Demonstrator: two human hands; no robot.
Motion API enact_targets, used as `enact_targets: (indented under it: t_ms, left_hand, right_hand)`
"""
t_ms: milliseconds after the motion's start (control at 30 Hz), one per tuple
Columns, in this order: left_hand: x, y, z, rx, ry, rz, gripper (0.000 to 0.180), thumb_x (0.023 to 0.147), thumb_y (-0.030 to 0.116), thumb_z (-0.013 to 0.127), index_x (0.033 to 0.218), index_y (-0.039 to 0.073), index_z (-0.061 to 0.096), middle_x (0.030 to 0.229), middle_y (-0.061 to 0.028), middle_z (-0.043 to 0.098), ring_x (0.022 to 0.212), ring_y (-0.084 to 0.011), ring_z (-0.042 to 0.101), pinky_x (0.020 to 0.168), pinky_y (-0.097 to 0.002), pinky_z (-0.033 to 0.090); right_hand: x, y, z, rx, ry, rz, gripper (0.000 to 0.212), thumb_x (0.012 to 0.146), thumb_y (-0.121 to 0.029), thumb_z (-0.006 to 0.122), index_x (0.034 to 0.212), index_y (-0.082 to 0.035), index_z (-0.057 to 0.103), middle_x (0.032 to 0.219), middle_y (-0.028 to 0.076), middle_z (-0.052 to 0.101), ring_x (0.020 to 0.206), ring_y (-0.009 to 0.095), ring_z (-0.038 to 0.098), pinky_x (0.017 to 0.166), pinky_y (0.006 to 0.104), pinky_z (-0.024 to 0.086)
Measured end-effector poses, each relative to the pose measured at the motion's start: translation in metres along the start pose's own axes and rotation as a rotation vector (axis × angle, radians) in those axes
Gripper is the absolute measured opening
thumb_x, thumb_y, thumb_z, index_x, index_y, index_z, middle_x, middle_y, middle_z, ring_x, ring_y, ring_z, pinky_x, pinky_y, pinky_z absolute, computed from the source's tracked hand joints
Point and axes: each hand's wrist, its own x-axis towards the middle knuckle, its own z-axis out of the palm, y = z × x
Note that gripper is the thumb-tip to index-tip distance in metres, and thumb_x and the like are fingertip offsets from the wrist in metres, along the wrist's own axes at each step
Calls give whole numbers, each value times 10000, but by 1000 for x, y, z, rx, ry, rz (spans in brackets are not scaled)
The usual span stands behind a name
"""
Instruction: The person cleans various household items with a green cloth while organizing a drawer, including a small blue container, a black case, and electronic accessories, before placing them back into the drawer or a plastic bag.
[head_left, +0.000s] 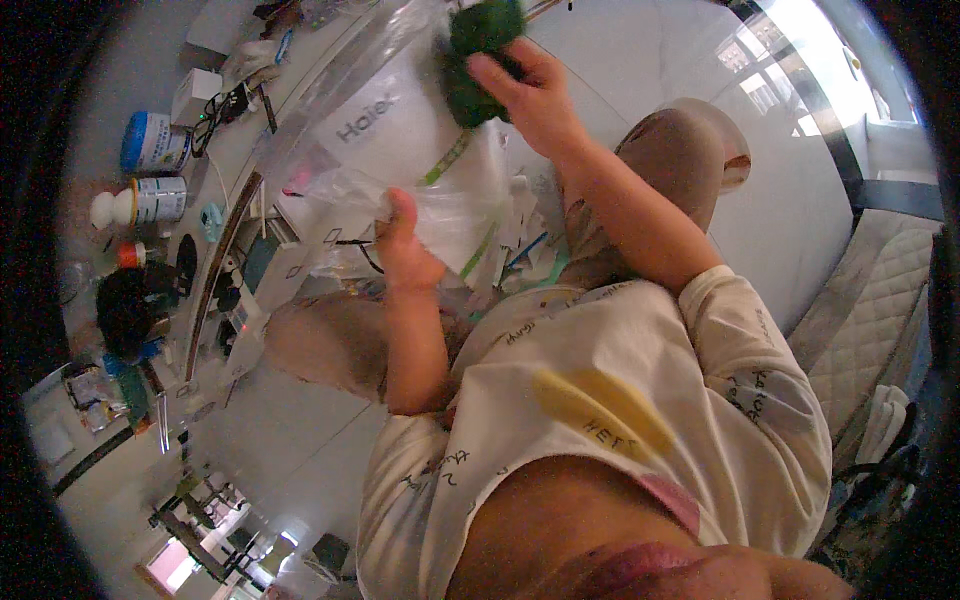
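Observation:
My left hand (pixel 408 245) is closed on the edge of a large clear plastic bag (pixel 440 205), its thumb pointing up. The bag spreads in front of my lap and has dark printing and green strips on it. Above the bag's far right side, my right hand (pixel 530 95) pinches a dark green, soft-looking bundle (pixel 485 60). The bundle is blurred, so I cannot tell its kind. Whether its lower part is inside the bag or beside it, I cannot tell.
Along the left runs a cluttered table with a blue-lidded tub (pixel 155 142), a white-and-green jar (pixel 158 200) and cables (pixel 210 125). Beyond my right knee (pixel 675 150) lies a pale tiled floor (pixel 790 190). A quilted seat (pixel 870 285) stands at the right.

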Motion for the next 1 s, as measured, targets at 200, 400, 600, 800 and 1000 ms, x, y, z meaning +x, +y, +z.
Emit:
enact_targets:
  t_ms: [200, 400, 600, 800, 1000]
  left_hand:
    - [17, -14, 18, -29, -31, 31, 610, 831, 333, 572, 1284, 25, 304, 1248, -121, 419, 1113, -293, 449, 929, -462, 384]
    - [46, -12, 13, 15, 125, 138, 633, 851, 455, 481, 1263, 1, 325, 1192, -131, 466, 1068, -281, 476, 894, -413, 399]
    - [49, -3, 23, -41, 42, 192, 664, 868, 501, 396, 1309, 20, 272, 1285, -130, 393, 1140, -310, 414, 961, -442, 333]
    - [49, 20, 29, -24, -38, 330, 660, 854, 471, 444, 1342, 76, 240, 1356, -103, 325, 1228, -303, 324, 1034, -471, 242]
    - [50, 3, 22, -48, -66, 241, 674, 836, 478, 480, 1328, 69, 270, 1329, -92, 357, 1203, -294, 355, 1001, -465, 287]
  right_hand:
    - [-15, 32, 2, -559, -55, -309, 295, 784, -126, 585, 1068, -48, 573, 1113, 130, 566, 979, 304, 536, 864, 356, 417]
    - [-82, 25, 15, -743, -313, -587, 310, 711, -114, 607, 1015, -59, 573, 1154, 123, 538, 937, 286, 531, 832, 391, 418]
    - [-68, 45, 1, -779, -348, -647, 421, 665, -29, 641, 1073, -66, 540, 1195, 113, 496, 906, 299, 495, 789, 365, 442]
    - [-53, 86, -28, -157, 270, 509, 278, 791, -107, 592, 1049, -10, 563, 939, 100, 623, 839, 161, 568, 742, 287, 454]
    - [-37, 32, -26, -678, 233, -443, 283, 753, -52, 608, 1025, 7, 554, 1013, 161, 588, 822, 276, 570, 717, 338, 469]
